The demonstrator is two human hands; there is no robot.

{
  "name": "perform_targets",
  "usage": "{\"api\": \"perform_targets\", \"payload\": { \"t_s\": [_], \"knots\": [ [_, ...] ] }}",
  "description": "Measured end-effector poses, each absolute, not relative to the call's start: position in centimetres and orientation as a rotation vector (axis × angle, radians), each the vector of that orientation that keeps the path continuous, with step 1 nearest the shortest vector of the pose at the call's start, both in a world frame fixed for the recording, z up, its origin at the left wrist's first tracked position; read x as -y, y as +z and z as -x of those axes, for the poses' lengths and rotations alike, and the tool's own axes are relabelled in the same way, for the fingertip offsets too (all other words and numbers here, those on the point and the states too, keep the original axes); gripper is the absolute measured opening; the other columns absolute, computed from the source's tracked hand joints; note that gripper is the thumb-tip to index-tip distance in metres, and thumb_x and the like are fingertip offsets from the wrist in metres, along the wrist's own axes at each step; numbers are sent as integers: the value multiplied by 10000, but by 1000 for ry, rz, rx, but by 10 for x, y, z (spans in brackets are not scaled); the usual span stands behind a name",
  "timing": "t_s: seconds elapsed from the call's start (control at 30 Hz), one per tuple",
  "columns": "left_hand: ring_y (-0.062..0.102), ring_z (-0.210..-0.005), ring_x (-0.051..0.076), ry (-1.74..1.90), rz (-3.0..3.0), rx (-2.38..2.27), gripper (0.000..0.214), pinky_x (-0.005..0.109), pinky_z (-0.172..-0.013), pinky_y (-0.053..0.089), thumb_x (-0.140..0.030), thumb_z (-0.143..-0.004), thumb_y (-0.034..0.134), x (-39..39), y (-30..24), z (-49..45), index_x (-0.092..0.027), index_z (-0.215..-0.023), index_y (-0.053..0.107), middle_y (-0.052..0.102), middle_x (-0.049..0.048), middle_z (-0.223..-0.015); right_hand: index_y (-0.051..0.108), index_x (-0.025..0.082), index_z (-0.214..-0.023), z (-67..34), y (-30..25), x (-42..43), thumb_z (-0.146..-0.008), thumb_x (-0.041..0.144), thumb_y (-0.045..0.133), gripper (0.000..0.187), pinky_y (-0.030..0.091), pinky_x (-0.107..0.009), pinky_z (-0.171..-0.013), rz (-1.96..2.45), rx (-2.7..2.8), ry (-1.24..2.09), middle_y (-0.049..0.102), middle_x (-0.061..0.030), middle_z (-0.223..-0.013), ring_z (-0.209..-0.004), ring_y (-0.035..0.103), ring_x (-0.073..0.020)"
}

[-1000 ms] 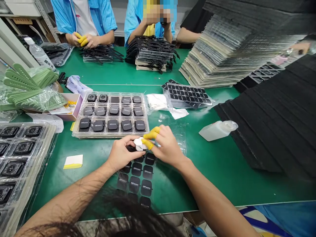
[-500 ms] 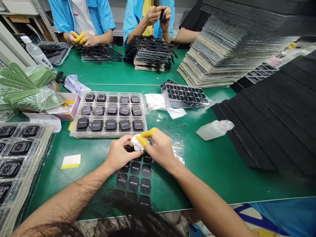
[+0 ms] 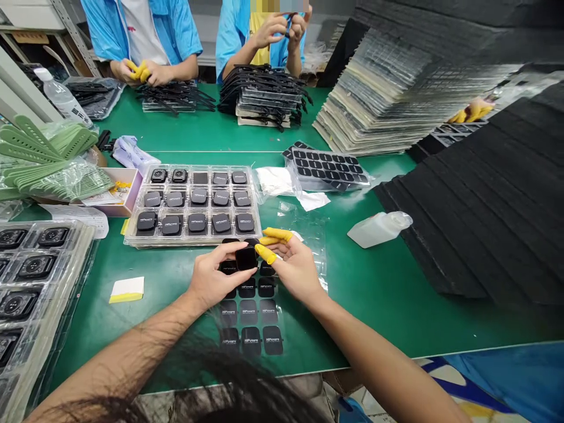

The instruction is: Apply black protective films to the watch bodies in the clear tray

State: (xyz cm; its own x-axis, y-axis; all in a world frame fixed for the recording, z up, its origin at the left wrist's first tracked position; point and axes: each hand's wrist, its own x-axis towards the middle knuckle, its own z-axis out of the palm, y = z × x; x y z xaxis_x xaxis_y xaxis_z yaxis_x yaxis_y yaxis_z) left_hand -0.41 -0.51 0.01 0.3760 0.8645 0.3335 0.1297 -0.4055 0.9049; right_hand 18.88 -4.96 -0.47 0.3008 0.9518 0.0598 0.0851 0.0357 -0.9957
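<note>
My left hand (image 3: 209, 273) pinches a black square smartwatch body (image 3: 245, 258) between thumb and fingers, its glossy dark face turned toward me. Yellow finger covers sit on the thumb and a forefinger of my right hand (image 3: 299, 267), whose tips are at the watch's right edge; I cannot tell if they touch it. White bits of a wiping cloth (image 3: 298, 236) show behind and between the right fingers. Beneath both hands lies a clear sheet of black square HiFuture stickers (image 3: 249, 311), partly covered by them. Just beyond stands a clear tray (image 3: 194, 239) of watch bodies, most topped with such stickers.
A translucent bottle (image 3: 374, 230) lies at right, near black foam sheets (image 3: 476, 205). More trayed watches (image 3: 33, 266) are at left, with green straps (image 3: 53, 158) behind. Two co-workers in blue sit across the green table (image 3: 176, 132), near black strap piles (image 3: 264, 88).
The right hand has drawn off the watch face, and the cloth has shifted back among its fingers. The left hand now shows the watch's dark face. The sticker sheet appears slightly further right.
</note>
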Motion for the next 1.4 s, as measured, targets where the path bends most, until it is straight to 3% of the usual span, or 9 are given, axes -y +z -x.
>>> {"api": "perform_targets", "payload": {
  "t_s": [0.17,0.33,0.5,0.67,0.8,0.93,1.03,1.17,1.4],
  "knots": [
    [844,-875,213,1187,-1896,-832,389,325,-850,729,-277,-811,929,3,-2,5,-214,-1178,816,872,58,-1103,755,246,-1148,-200,-2,46,-709,550,990,584,652,-365,-833,1354,907,1068,802,-42,-972,-861,755,-197],
    [829,-830,216,1193,-1706,-973,489,316,-792,701,-338,-731,987,0,0,5,-201,-1165,808,870,75,-1052,814,240,-1091,-200,-5,48,-847,597,859,435,642,-388,-823,1425,1047,909,823,-65,-968,-873,758,-222],
    [823,-822,222,1040,-1189,-966,678,339,-824,684,-363,-619,1049,-4,8,-1,-164,-1199,761,854,58,-889,833,256,-1035,-201,-9,47,-991,308,717,134,609,-351,-739,1391,1396,379,833,-45,-917,-784,744,-198],
    [814,-812,202,984,-879,-950,799,313,-785,671,-341,-525,1086,-11,13,-2,-157,-1216,729,860,56,-925,853,316,-974,-218,-2,40,-998,131,625,294,593,-394,-825,1117,1704,109,835,-34,-1031,-927,730,-217],
    [827,-857,218,991,-979,-956,735,354,-869,679,-335,-576,1059,-9,9,-2,-161,-1210,730,863,55,-925,802,302,-793,-232,14,42,-943,397,811,177,586,-506,-941,1058,1456,471,780,-77,-1170,-1057,699,-277],
    [833,-880,242,900,-1319,-988,567,416,-962,672,-293,-681,978,0,2,-2,-184,-1200,777,863,45,-886,808,290,-887,-227,25,53,-842,586,895,312,609,-414,-815,1202,1176,895,760,-48,-977,-888,694,-225],
    [823,-834,240,903,-1553,-1030,480,435,-950,675,-264,-732,922,6,-1,-2,-206,-1194,808,857,25,-853,839,277,-926,-218,26,59,-804,607,909,359,590,-386,-770,1408,1189,900,777,-36,-908,-790,664,-198],
    [824,-839,236,941,-1605,-1095,472,418,-927,679,-272,-772,906,7,-4,0,-209,-1229,806,863,23,-881,839,256,-992,-215,28,60,-754,586,955,422,602,-412,-857,1432,1017,735,785,-49,-920,-837,684,-207],
    [840,-853,240,850,-1680,-1000,494,352,-885,667,-218,-763,889,5,-5,1,-208,-1251,813,873,17,-918,783,233,-836,-198,17,51,-536,590,1055,540,641,-347,-770,1416,870,1254,777,-31,-834,-814,741,-211]
  ]
}}
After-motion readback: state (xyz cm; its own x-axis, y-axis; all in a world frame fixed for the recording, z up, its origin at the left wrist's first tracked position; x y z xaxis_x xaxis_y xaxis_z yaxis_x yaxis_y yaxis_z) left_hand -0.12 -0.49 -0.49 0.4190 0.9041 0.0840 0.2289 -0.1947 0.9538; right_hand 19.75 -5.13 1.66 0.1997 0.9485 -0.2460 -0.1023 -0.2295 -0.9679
